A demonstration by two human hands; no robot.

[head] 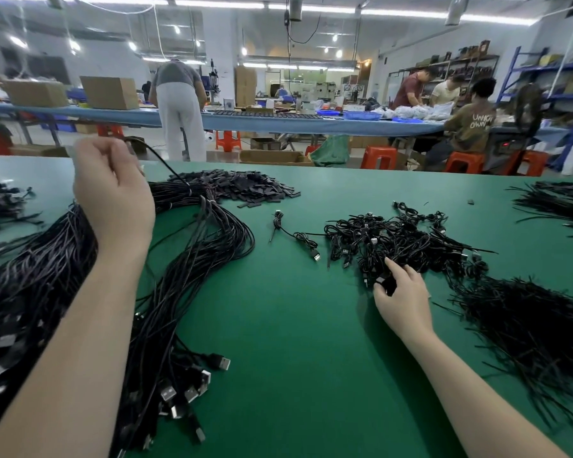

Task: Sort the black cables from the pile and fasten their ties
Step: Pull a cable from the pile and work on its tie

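1. Your left hand (113, 190) is raised over the green counter (295, 342), its grip pinching one black cable (166, 161) that is running away and down toward the far right.
2. That cable is ending in the long bundle (192, 259), whose axis is curving from far centre toward you, USB plugs (186, 388) pointing at you.
3. Your right hand (401, 299) is resting at the near edge of the tangled pile (401, 236), its grip curling round a small black piece there.
4. Loose ties (536, 325) are lying just right of it.
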